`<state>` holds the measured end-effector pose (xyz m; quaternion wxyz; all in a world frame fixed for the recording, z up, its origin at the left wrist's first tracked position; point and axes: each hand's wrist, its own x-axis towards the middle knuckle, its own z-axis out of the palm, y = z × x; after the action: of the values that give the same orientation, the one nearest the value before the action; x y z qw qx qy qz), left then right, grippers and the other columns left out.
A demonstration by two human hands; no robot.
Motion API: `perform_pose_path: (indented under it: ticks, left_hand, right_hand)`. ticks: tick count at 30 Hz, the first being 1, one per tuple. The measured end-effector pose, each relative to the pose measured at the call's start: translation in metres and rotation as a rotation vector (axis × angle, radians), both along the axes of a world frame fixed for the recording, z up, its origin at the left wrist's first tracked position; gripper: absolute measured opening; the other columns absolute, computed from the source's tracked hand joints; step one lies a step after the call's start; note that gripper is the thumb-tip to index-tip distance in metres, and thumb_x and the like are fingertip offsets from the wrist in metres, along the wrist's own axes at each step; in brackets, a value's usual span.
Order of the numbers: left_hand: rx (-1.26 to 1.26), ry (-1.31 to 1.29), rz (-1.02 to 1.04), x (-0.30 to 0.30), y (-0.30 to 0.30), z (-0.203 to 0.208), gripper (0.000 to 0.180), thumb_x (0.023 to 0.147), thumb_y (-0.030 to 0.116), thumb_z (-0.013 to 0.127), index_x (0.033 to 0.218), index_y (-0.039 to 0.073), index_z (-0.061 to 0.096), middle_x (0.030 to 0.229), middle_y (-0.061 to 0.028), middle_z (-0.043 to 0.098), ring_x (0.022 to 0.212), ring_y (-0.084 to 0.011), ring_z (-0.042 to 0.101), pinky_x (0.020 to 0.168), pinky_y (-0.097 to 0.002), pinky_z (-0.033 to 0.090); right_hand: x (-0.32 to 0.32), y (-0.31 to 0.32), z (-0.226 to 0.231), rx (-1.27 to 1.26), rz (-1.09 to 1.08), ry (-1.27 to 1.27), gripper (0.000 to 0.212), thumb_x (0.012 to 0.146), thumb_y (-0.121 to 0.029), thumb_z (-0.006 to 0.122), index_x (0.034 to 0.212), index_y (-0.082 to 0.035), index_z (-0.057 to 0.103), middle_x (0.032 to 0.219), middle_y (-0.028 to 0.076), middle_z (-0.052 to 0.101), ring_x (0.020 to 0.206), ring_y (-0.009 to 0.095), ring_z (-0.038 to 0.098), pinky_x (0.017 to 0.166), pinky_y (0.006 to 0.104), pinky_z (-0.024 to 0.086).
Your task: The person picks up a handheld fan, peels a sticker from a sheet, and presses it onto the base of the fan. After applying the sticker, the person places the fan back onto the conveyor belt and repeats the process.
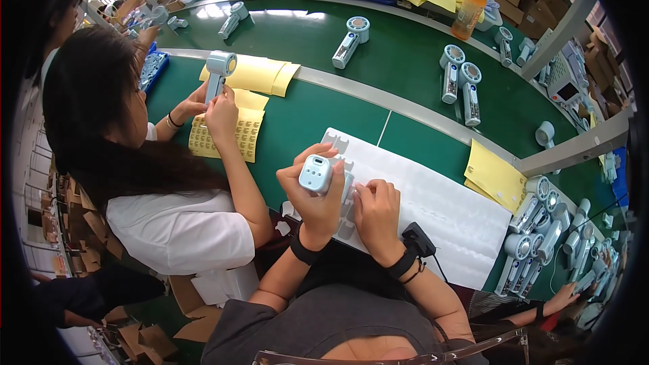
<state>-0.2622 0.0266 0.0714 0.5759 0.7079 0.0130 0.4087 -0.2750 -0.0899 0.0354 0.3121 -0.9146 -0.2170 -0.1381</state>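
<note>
My left hand is wrapped round a pale blue handheld fan, whose handle end with a port and small holes points up at me. Close beside it, my right hand is closed, thumb and fingertips pressed together near the fan's side. Whatever the right fingertips hold, if anything, is too small to make out. Beneath both hands lies a white sheet with a column of grey die-cut shapes along its left edge, partly covered by my hands.
A co-worker at left holds another fan above yellow sticker sheets. Several fans lie on the green belt beyond a metal rail. More fans crowd the right side, near yellow sheets. An orange drink bottle stands far back.
</note>
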Motion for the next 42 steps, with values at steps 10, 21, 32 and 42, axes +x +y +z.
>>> perform_pose_path:
  ticks: [10, 21, 32, 42]
  left_hand:
    - [0.062, 0.067, -0.123, -0.008, 0.004, -0.001, 0.065, 0.093, 0.038, 0.063, 0.131, -0.003, 0.03, 0.119, -0.02, 0.042, 0.104, -0.0254, 0.048, 0.094, -0.0393, 0.04]
    - [0.289, 0.036, -0.383, -0.01, -0.013, -0.017, 0.078, 0.094, 0.066, 0.034, 0.133, -0.001, 0.036, 0.12, -0.0228, 0.04, 0.108, -0.0344, 0.044, 0.094, -0.0444, 0.036]
    - [0.376, 0.018, -0.39, -0.012, -0.017, -0.015, 0.075, 0.094, 0.065, 0.036, 0.132, 0.0, 0.037, 0.117, -0.0208, 0.045, 0.102, -0.0337, 0.045, 0.091, -0.0442, 0.036]
    - [0.398, 0.026, -0.382, -0.011, -0.017, -0.016, 0.074, 0.093, 0.065, 0.038, 0.131, 0.001, 0.038, 0.116, -0.0203, 0.045, 0.101, -0.0331, 0.045, 0.09, -0.0443, 0.035]
  right_hand:
    - [0.028, -0.021, 0.023, 0.829, -0.026, 0.703, 0.008, 0.087, -0.008, 0.068, 0.091, -0.002, 0.063, 0.088, 0.004, 0.063, 0.082, 0.014, 0.059, 0.078, 0.0273, 0.046]
    - [0.041, -0.045, 0.132, 0.881, 0.181, 0.94, 0.034, 0.079, 0.001, 0.075, 0.105, -0.001, 0.052, 0.081, 0.004, 0.063, 0.077, 0.009, 0.061, 0.072, 0.0223, 0.05]
    - [0.038, -0.053, 0.125, 0.821, 0.158, 0.889, 0.046, 0.078, 0.0, 0.077, 0.106, -0.006, 0.041, 0.08, 0.006, 0.064, 0.075, 0.01, 0.063, 0.071, 0.0224, 0.051]
    - [0.04, -0.054, 0.124, 0.859, 0.153, 0.918, 0.045, 0.078, 0.0, 0.077, 0.104, -0.007, 0.041, 0.08, 0.006, 0.065, 0.075, 0.01, 0.062, 0.07, 0.0222, 0.051]
